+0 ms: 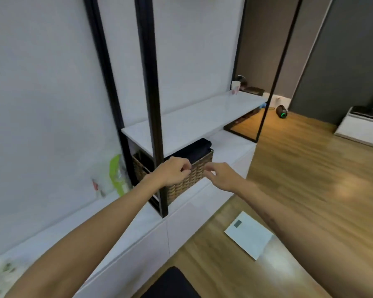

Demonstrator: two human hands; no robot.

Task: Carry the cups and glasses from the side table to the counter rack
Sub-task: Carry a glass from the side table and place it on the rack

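nearest my view was a dark rounded thing [170, 282] at the bottom edge, too cropped to name. both my bare forearms reached out over the white low cabinet [138, 244]. my left hand [173, 172] was curled loosely with its fingertips pinched together, holding nothing i could see, in front of the wicker basket [187, 179] under the white shelf [194, 121]. my right hand [221, 174] was half open and empty, just beside the basket's front corner. a white cup [235, 86] stood at the shelf's far end, well apart from both hands.
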